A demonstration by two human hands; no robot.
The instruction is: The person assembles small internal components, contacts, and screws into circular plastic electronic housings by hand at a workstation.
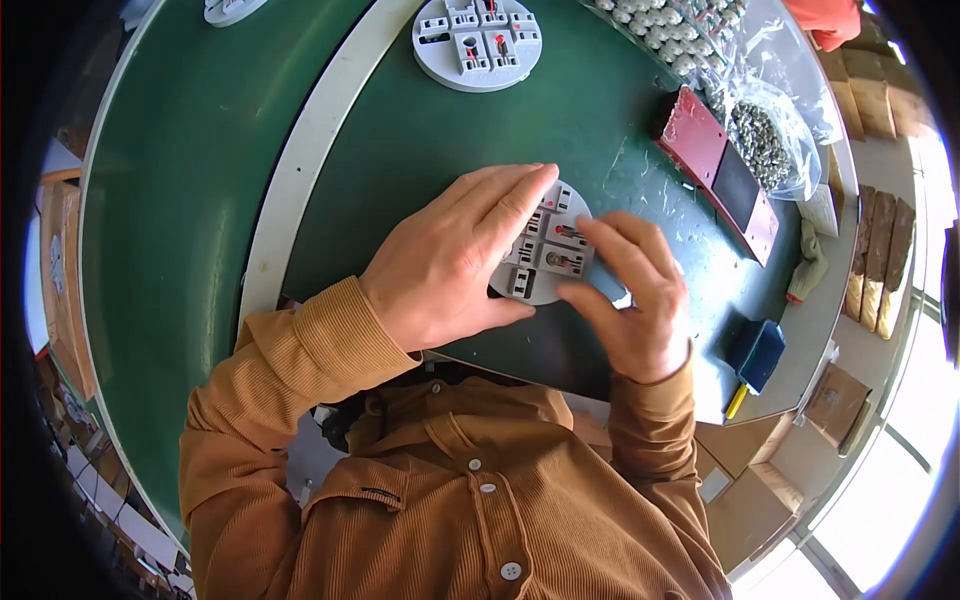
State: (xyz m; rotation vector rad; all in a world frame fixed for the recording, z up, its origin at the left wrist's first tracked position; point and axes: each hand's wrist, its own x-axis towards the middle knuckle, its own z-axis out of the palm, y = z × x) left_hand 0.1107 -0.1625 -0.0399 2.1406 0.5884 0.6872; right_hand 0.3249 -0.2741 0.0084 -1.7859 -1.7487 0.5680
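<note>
A round grey fixture (552, 272) lies on the green counter (400, 150) in front of the person, between the two hands and close to the near edge. Its top carries raised blocks and slots, a few with small red and dark parts set in them.

The left hand (450, 250) comes over the fixture from the left, covering part of it; the fingers lie extended and close together along the far side, while the thumb stretches apart from them along the near side (how firmly they hold the disc, I cannot tell). The right hand (640, 295) is at the opposite rim, its thumb and forefinger standing well apart with the disc's edge between them; the forefinger's tip is by a red part, though whether it touches is too small to make out.

Farther off, near a pale strip (315, 125) across the green surface, rests a second round fixture (478, 75) with similar blocks and red pieces. To the right a red box with a dark panel (697, 135) lies at a slant, beside a clear bag of small metal parts (760, 140) and many white rounded pieces (655, 35). Nearer, a dark blue object with a yellow handle (760, 355) sits by the counter's right edge, close to a pale glove (808, 262).
</note>
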